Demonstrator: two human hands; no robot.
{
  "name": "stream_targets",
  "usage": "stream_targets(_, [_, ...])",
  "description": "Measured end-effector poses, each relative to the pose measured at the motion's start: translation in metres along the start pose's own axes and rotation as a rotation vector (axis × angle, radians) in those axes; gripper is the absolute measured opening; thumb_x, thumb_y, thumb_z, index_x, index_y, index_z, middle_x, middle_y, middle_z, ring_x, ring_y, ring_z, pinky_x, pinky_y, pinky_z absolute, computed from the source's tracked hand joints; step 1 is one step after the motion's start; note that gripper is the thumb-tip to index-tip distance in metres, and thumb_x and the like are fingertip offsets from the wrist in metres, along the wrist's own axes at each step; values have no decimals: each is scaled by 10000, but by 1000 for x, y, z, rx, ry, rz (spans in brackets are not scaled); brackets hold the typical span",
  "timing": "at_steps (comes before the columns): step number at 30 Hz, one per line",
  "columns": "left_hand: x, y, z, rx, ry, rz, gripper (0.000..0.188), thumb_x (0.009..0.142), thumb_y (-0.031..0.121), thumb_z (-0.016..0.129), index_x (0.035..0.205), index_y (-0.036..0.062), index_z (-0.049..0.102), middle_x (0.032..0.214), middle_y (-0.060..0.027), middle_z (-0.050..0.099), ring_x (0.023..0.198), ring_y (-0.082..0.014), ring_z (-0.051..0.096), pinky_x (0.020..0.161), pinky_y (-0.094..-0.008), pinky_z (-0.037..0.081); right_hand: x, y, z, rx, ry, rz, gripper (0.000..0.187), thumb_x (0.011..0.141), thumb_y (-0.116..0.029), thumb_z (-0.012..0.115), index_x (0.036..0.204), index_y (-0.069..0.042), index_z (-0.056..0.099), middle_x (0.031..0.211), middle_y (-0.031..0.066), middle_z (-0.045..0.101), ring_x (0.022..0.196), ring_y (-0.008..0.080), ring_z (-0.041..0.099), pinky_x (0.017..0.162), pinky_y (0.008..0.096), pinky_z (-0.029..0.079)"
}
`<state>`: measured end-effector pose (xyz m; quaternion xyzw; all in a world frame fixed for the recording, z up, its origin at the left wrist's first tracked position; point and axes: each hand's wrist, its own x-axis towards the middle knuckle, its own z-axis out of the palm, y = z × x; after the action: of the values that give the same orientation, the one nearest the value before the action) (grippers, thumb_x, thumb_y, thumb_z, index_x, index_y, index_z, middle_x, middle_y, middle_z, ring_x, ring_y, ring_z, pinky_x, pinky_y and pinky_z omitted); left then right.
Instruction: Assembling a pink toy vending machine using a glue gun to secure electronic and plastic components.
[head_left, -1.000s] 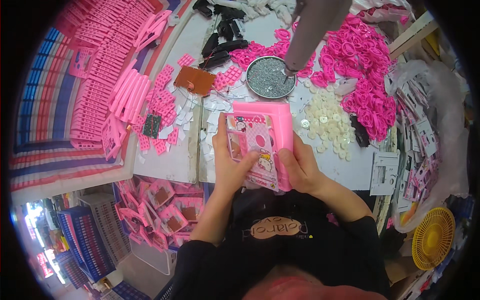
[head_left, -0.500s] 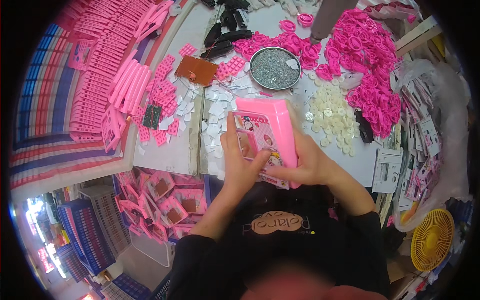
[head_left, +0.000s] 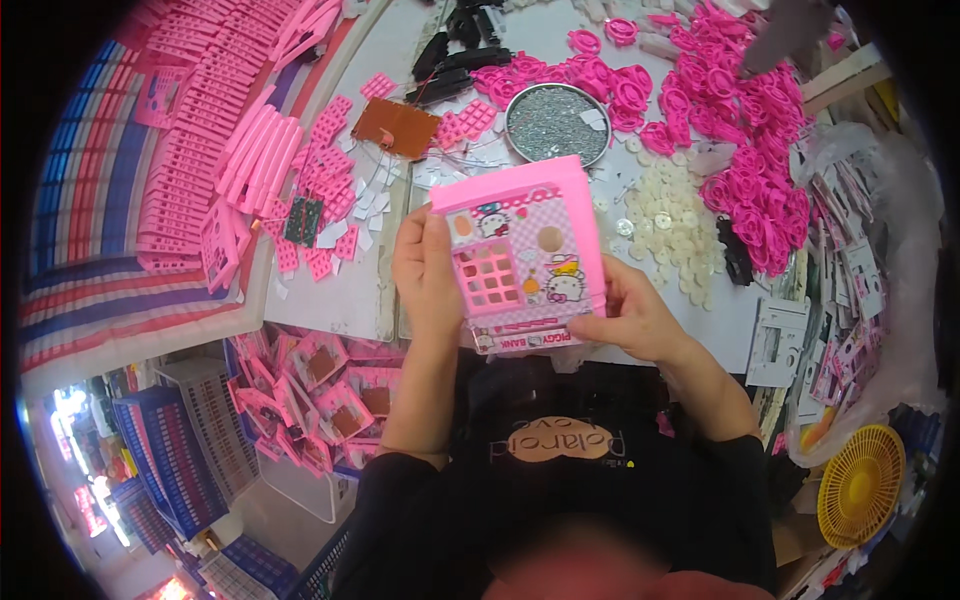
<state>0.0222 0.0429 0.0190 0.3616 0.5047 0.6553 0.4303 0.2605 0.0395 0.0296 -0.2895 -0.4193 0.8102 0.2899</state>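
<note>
Above the table's near edge, a pink plastic toy housing point(head_left: 530, 222) with cartoon stickers is held between both hands, its decorated face turned up. The face has a grid of square holes at its left and a round hole to the upper right. My left hand point(head_left: 428, 270) grips the left side, thumb on the front rim. With thumb in front and fingers at the side, my right hand point(head_left: 635, 312) holds the lower right corner. Beyond the housing stands a round metal tin point(head_left: 556, 130) of small screws. Pink keypads point(head_left: 327, 165) and white paper squares point(head_left: 365, 222) lie to the left.
A brown flat piece point(head_left: 395, 128), a green circuit board point(head_left: 303, 222) and black parts point(head_left: 460, 70) lie on the table. Pink rings point(head_left: 755, 195) and off-white discs point(head_left: 665, 225) are heaped right. Pink assemblies point(head_left: 320, 395) fill a bin lower left; a tool point(head_left: 785, 35) hangs top right.
The housing has turned from an edge-on tilt to show its decorated face fully. My left hand has moved left and up along its side; my right hand has shifted to the lower right corner.
</note>
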Motion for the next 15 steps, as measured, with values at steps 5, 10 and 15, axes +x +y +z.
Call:
stream_targets(5, [9,18,4,-27,-4,19,301,1090,266,488,1170,-4,596,1025,-42,667,896,-66,606,779,-240,503,-7,-3,5,3,-16,-58,664,896,10,719,1475,31,395,1365,132,599,1203,188,615,1010,343,514])
stream_targets(10, [7,40,0,-93,-80,-189,343,1098,324,458,1146,19,606,1009,-23,657,864,-58,600,756,-236,502,-2,-4,5,48,-74,-6,664,894,28,711,1480,31,399,1385,150,584,1230,215,603,1039,358,492])
stream_targets(15, [2,24,-7,-1,-41,-17,406,1103,355,427,1195,0,600,1054,-58,676,906,-89,646,778,-264,541,-1,-4,14,8,60,-97,661,898,48,688,1488,34,389,1368,164,592,1239,219,597,1044,364,490])
